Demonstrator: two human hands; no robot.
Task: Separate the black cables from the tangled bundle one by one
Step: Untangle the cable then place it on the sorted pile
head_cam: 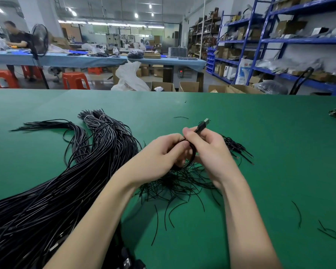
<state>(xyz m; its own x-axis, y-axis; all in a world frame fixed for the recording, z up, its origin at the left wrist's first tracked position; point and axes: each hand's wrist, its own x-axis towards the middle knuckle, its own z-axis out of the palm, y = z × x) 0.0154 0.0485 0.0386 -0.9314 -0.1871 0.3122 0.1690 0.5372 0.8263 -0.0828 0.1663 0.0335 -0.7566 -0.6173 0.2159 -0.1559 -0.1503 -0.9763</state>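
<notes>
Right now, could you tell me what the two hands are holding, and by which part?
One black cable: the right hand pinches it just behind its USB plug, and the left hand grips the looped cord below.

Beyond our grip we see a green-topped table (260, 117), orange plastic stools (75, 80), blue metal shelving (279, 40) at right, and bright ceiling strip lights (109, 23).

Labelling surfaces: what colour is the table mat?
Green, seen in the head view: table mat.
</notes>
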